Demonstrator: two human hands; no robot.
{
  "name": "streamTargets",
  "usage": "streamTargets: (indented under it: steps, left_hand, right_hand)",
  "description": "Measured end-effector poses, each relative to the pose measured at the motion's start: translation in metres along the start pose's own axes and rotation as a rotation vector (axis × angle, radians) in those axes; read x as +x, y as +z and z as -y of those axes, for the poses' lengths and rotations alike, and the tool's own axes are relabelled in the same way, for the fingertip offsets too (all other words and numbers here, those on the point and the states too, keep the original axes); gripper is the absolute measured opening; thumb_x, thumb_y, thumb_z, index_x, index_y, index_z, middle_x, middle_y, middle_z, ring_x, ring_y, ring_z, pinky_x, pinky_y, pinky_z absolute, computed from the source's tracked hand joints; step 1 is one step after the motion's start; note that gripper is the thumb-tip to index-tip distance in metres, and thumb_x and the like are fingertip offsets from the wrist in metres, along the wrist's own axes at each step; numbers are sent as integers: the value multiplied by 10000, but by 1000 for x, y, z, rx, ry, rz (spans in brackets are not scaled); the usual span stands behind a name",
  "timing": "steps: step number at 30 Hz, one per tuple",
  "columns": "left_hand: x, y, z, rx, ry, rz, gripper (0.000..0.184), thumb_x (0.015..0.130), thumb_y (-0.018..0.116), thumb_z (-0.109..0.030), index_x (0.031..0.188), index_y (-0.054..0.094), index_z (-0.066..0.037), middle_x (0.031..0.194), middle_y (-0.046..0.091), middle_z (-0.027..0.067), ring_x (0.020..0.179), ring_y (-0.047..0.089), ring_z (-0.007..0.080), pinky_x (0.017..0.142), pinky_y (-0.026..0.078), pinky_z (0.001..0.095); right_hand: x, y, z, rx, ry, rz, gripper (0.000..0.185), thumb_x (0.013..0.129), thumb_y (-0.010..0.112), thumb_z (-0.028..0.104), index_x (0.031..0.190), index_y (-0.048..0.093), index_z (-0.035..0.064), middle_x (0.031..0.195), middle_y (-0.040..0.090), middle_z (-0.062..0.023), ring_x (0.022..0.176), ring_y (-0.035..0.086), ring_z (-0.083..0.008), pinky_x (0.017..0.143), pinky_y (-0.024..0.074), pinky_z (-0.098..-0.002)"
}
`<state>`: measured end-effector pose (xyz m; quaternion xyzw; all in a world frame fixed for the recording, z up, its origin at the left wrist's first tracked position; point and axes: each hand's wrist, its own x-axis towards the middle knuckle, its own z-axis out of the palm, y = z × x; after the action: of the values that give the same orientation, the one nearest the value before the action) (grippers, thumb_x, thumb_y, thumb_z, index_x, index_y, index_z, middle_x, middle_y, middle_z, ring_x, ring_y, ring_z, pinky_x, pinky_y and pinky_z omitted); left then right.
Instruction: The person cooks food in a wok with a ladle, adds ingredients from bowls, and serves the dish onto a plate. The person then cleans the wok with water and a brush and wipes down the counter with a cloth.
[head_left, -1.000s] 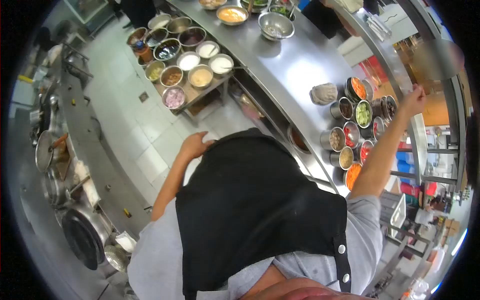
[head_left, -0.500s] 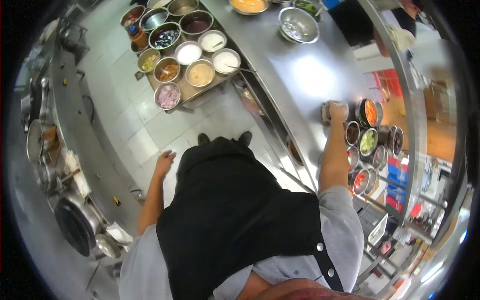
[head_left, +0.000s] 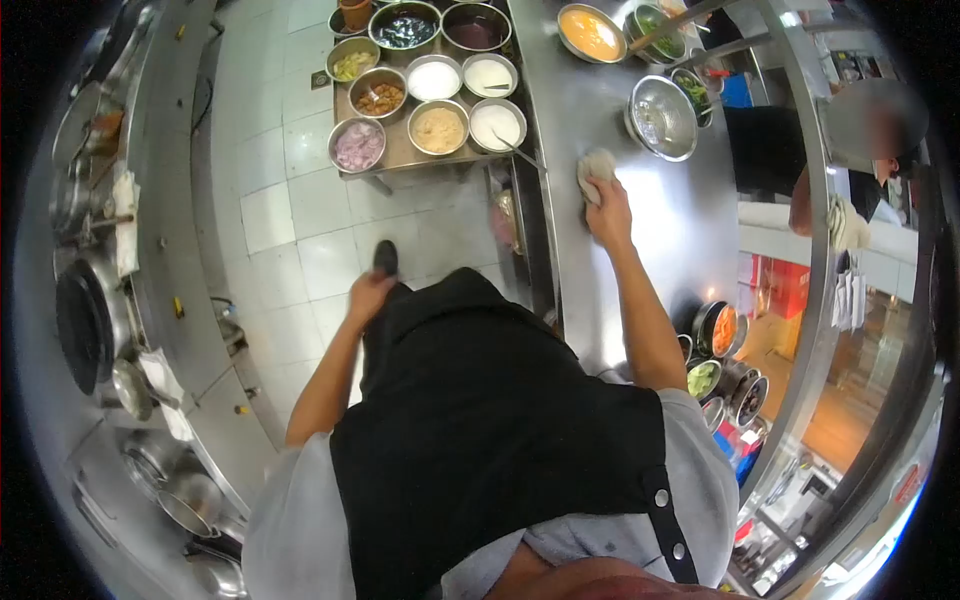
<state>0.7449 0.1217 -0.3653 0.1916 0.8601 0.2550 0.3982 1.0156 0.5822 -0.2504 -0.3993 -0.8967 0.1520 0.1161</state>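
My right hand [head_left: 610, 213] is closed around a bunched beige cloth [head_left: 597, 172], pressed on the stainless steel counter [head_left: 690, 240] near its left edge. A metal bowl [head_left: 662, 118] sits beyond the cloth, to its right, with a bowl of orange-yellow liquid [head_left: 592, 33] farther back. My left hand [head_left: 370, 298] hangs low over the tiled floor beside my apron, away from any bowl. Its fingers are blurred and look loosely curled, and I cannot see anything in them.
A low table [head_left: 415, 172] ahead holds several bowls of seasonings, one with a spoon sticking out. Containers of cut vegetables, including carrot [head_left: 724, 330], line the counter's right side. A person [head_left: 765, 150] stands beyond the shelf rail. Pans [head_left: 85, 325] line the left side.
My right hand and the cloth have moved forward along the counter, away from the vegetable containers and toward the metal bowl. My left hand has come closer to my apron. The whole view has shifted.
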Motion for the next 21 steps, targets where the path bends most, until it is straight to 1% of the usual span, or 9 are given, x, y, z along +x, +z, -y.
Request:
streamTargets:
  steps: [1,3,4,5,7,10,14,17,21]
  left_hand:
    - [23,28,-45,-152,119,-19,445,890,788,-314,1194,697,-2,1036,751,190,966,721,324,869,561,429]
    - [36,43,-169,-50,424,3,570,865,790,-254,1369,608,-58,1002,749,167,932,716,343,850,565,433]
    - [39,49,-224,-85,401,90,603,863,779,-220,1415,581,-80,994,735,176,958,710,360,856,562,455]
    - [34,59,-266,-79,539,-73,562,875,776,-282,1370,607,-74,1038,718,195,1083,688,397,920,548,503]
    - [38,69,-314,-124,659,-14,457,927,709,-258,1343,614,-94,1122,709,205,1137,666,414,939,544,518]
    - [71,104,-330,-56,721,-167,389,956,645,-274,1307,647,-108,1098,704,189,1016,683,412,866,549,513]
    - [85,89,-339,-65,697,-233,268,956,671,-261,1175,712,-110,1091,716,188,971,698,417,856,564,517]
    - [99,66,-339,-178,756,-356,248,944,691,-280,1103,738,-94,1063,723,179,938,703,405,840,566,508]
    - [106,28,-339,-51,714,-336,308,947,686,-267,1173,737,-64,1099,734,180,979,706,376,855,555,477]
  right_hand:
    - [15,2,11,27,-24,19,438,832,607,39,1256,680,120,1308,621,-198,1251,557,-436,1076,464,-487]
    - [33,2,28,69,-51,43,414,863,625,65,1269,683,124,1335,619,-201,1278,548,-437,1096,451,-489]
    - [38,3,35,84,-54,54,407,880,636,84,1282,687,126,1360,617,-208,1299,540,-440,1113,442,-492]
    - [41,5,40,101,-55,65,401,897,647,104,1295,691,129,1386,614,-216,1319,532,-443,1130,432,-495]
    - [40,11,40,89,-48,19,390,909,671,133,1299,682,123,1365,625,-214,1294,544,-442,1116,439,-499]
    - [27,16,37,56,-22,27,371,906,676,127,1277,677,110,1330,640,-206,1250,564,-434,1089,451,-503]
    - [10,13,32,90,-15,41,326,892,657,104,1217,676,84,1296,654,-181,1203,583,-422,1057,464,-502]
    - [21,-7,60,82,-198,-33,326,878,639,75,1201,675,91,1271,665,-150,1186,598,-392,1007,501,-491]
    - [56,-2,91,-252,-467,148,335,860,648,73,1184,710,128,1259,680,-101,1162,619,-338,920,540,-480]
